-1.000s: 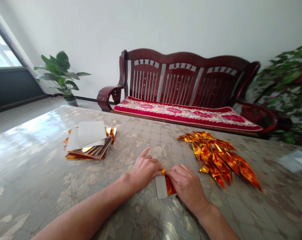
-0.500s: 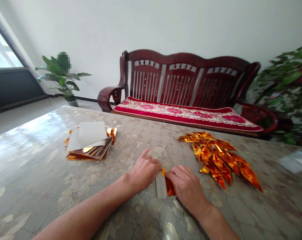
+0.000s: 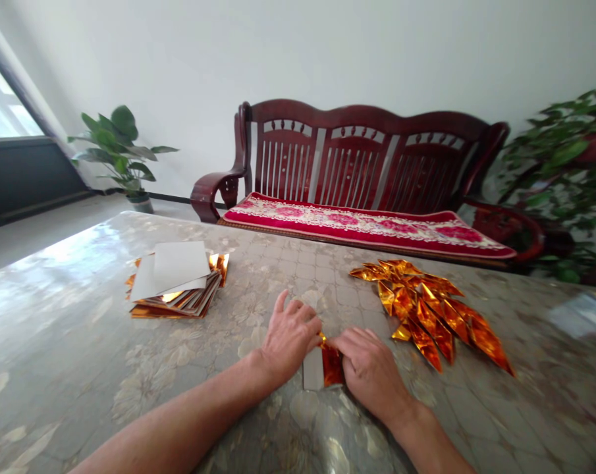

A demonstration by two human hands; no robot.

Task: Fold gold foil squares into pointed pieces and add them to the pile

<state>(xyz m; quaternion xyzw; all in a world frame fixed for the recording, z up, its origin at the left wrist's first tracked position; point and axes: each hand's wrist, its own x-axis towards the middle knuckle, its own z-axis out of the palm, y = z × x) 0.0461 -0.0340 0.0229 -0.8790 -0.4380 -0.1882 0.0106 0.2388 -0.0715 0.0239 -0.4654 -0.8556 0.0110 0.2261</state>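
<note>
A small folded piece of gold foil paper (image 3: 326,367), silver-white on one side and gold on the other, lies on the table between my hands. My left hand (image 3: 290,339) pinches its upper gold tip, with the index finger raised. My right hand (image 3: 369,372) presses on its right side and hides part of it. To the left stands a stack of gold foil squares (image 3: 176,296) with white sheets on top. To the right lies a heap of folded gold foil pieces (image 3: 426,316).
The table (image 3: 80,329) has a glossy, transparent top over a floral pattern. Behind it stand a dark red wooden bench (image 3: 357,158) with a red cushion (image 3: 367,227) and potted plants (image 3: 117,151) (image 3: 564,171). A window (image 3: 6,99) is at the far left.
My left hand has turned a little, its index finger now pointing more upward. The folded piece has shifted slightly left under my fingers.
</note>
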